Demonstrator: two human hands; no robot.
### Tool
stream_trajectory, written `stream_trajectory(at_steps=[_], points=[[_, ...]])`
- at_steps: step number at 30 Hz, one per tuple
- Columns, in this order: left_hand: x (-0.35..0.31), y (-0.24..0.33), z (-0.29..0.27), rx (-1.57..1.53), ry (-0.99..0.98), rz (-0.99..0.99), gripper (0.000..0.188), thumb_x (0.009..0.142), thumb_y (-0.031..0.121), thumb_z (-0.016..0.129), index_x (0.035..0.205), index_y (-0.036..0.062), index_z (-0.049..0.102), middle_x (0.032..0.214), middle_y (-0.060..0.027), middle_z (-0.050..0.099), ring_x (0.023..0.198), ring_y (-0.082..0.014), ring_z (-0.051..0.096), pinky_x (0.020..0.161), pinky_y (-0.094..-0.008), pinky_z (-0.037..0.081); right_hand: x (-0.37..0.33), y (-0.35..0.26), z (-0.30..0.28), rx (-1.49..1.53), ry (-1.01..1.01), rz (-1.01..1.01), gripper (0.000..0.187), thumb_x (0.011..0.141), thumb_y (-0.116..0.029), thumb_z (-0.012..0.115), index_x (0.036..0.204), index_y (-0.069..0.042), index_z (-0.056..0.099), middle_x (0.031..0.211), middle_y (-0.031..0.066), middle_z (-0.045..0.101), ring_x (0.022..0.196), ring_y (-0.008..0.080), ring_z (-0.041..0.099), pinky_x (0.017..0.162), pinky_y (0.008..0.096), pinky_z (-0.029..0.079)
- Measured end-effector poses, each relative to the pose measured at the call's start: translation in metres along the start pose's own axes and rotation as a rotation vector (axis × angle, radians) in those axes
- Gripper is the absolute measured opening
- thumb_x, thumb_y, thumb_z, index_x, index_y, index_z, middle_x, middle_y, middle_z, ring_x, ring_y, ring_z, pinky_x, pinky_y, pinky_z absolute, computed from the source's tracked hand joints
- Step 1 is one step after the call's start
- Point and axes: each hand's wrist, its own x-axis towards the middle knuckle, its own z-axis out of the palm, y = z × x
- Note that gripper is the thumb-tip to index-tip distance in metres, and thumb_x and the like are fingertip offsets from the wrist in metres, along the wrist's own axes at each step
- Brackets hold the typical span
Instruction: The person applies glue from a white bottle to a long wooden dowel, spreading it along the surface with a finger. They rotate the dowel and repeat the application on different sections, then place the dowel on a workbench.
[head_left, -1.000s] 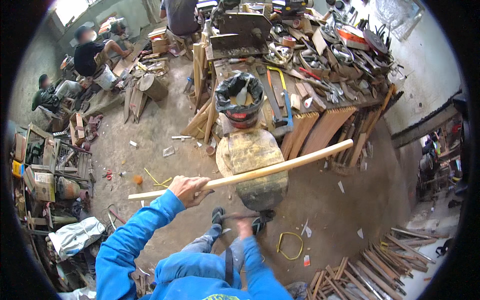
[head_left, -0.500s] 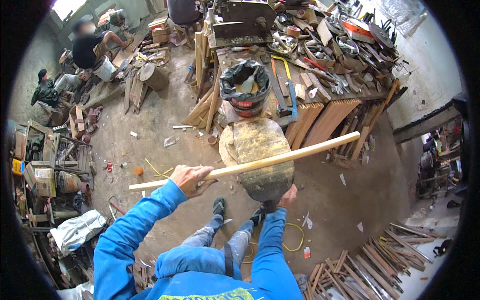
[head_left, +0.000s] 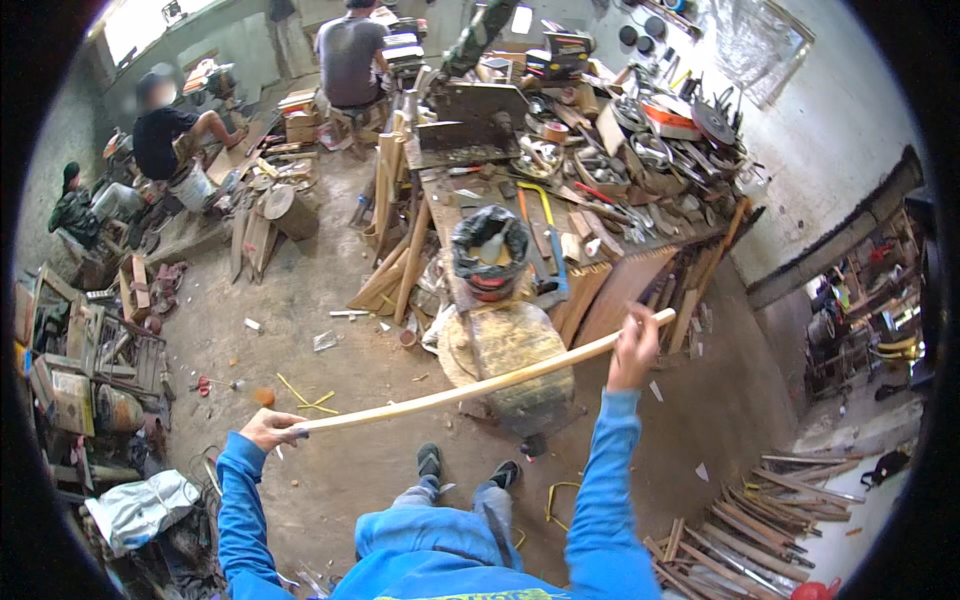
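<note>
A long, slim, pale wooden strip [head_left: 470, 388] spans the space in front of me, its right end higher in the picture than its left. My left hand [head_left: 272, 428] is closed around its left end. Near the other end, my right hand [head_left: 633, 350], slightly blurred, has its fingers round the strip. Below the strip's middle stands a rounded, dust-covered block [head_left: 510, 345] with yellowish and dark patches; I cannot tell whether the strip touches it. Just beyond sits a bucket [head_left: 490, 288] lined with a black bag, a bottle-like thing inside.
A workbench [head_left: 460, 200] heaped with tools and scraps stands ahead, a yellow-and-blue hacksaw [head_left: 552, 235] on it. Wooden boards [head_left: 620, 290] lean below. Loose sticks [head_left: 760, 530] lie lower right, clutter [head_left: 90, 390] at left. Several people sit at the back, one in grey [head_left: 350, 55].
My right hand has come up from under the block to the strip's right end. My left hand has shifted to its left end. The view has tilted up, showing more of the back.
</note>
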Motion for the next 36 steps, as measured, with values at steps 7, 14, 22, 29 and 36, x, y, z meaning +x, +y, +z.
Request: stream_trajectory(at_steps=[7, 14, 22, 29, 36], points=[[-0.028, -0.131, 0.04, -0.427, 0.687, -0.076, 0.025, 0.094, 0.007, 0.056, 0.117, 0.0026, 0.064, 0.092, -0.0076, 0.071, 0.071, -0.0111, 0.065, 0.061, -0.024, 0.054, 0.087, -0.001, 0.216, -0.682, -1.137, -0.523, 0.027, 0.081, -0.002, 0.055, 0.104, -0.002, 0.068, 0.103, 0.0206, 0.068, 0.098, 0.038, 0.065, 0.086, 0.0442, 0.053], [-0.03, -0.183, 0.267, -0.447, 0.607, -0.34, 0.032, 0.089, 0.003, 0.059, 0.12, 0.003, 0.063, 0.098, -0.0116, 0.071, 0.079, -0.0174, 0.07, 0.064, -0.0293, 0.057, 0.118, 0.059, 0.251, -0.993, -1.505, -0.742, 0.027, 0.072, -0.01, 0.068, 0.094, 0.002, 0.058, 0.093, 0.0273, 0.064, 0.091, 0.0432, 0.063, 0.082, 0.0488, 0.052], [-0.02, -0.163, 0.467, -0.46, 0.477, -0.48, 0.036, 0.088, 0.017, 0.064, 0.121, 0.0026, 0.063, 0.093, -0.0088, 0.071, 0.079, -0.0126, 0.065, 0.072, -0.0272, 0.053, 0.12, 0.054, 0.257, -0.841, -1.567, -0.778, 0.025, 0.07, -0.006, 0.066, 0.092, 0.005, 0.058, 0.092, 0.0283, 0.063, 0.093, 0.044, 0.062, 0.084, 0.0475, 0.051], [-0.012, -0.146, 0.495, -0.575, 0.593, -0.492, 0.036, 0.086, 0.016, 0.064, 0.121, 0.0045, 0.064, 0.097, -0.0118, 0.072, 0.085, -0.0155, 0.067, 0.077, -0.0282, 0.053, 0.127, 0.013, 0.238, -0.524, -1.502, -0.534, 0.022, 0.079, -0.018, 0.071, 0.089, 0.002, 0.069, 0.086, 0.0217, 0.069, 0.078, 0.0354, 0.068, 0.072, 0.0408, 0.053], [-0.014, -0.19, 0.507, -0.824, 0.556, -0.511, 0.037, 0.086, 0.014, 0.07, 0.118, -0.0016, 0.063, 0.101, -0.0095, 0.07, 0.089, -0.0149, 0.065, 0.078, -0.0291, 0.053, 0.088, -0.017, 0.139, -0.068, -1.239, -0.068, 0.02, 0.09, -0.02, 0.068, 0.094, -0.001, 0.071, 0.084, 0.0059, 0.071, 0.08, 0.014, 0.065, 0.071, 0.0312, 0.052]])
